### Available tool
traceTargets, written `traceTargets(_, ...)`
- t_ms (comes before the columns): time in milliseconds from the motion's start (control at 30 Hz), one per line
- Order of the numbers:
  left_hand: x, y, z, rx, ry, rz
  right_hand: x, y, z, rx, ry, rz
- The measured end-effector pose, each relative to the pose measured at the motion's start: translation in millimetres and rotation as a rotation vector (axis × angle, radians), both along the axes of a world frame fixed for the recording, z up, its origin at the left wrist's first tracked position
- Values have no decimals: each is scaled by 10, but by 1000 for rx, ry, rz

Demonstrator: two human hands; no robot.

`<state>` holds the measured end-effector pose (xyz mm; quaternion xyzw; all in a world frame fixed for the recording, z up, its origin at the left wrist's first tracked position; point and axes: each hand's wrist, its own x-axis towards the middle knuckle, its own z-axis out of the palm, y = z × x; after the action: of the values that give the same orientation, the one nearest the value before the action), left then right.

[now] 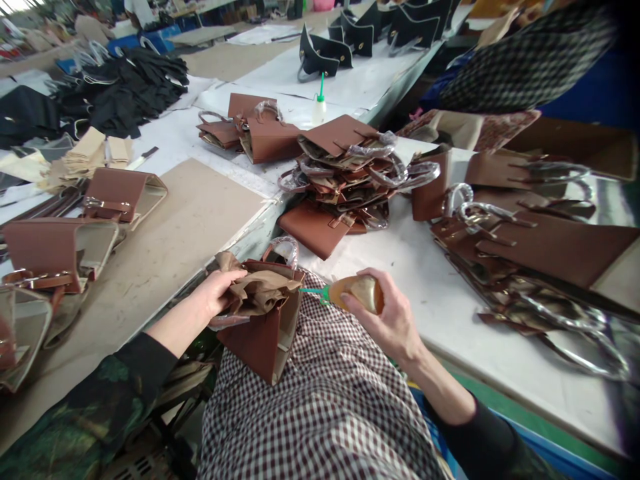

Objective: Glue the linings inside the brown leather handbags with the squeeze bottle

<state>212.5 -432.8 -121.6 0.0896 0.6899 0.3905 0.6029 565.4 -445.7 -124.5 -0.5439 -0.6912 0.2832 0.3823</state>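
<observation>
On my lap, over a checked apron [320,400], rests a brown handbag [255,343] with its tan lining [267,290] pulled out at the top. My left hand [220,290] is closed on the lining at the bag's left side. A squeeze bottle [365,293] of amber liquid lies sideways in my right hand [390,320], fingers wrapped round it. Its thin green nozzle [313,291] points left and reaches the bag's right edge; whether the tip touches cannot be made out. A plastic-wrapped handle [284,250] stands up behind the lining.
Brown handbags are piled ahead [345,167] and to the right [550,240]. Brown bag pieces [45,250] stand on the left table. Farther back are a white bottle with green nozzle [319,107], black bag pieces [325,53] and a black heap [125,87]. Another person's checked sleeve [530,60] shows upper right.
</observation>
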Motion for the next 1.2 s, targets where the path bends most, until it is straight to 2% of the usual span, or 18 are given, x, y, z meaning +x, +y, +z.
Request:
traceTargets(233, 1, 1, 0, -9, 8, 10, -28, 56, 20, 74, -35, -26)
traceTargets(600, 41, 9, -2, -27, -11, 5, 0, -188, -93, -83, -38, 159)
traceTargets(1200, 6, 3, -67, 23, 15, 28, -57, -574, -190, -218, -48, 260)
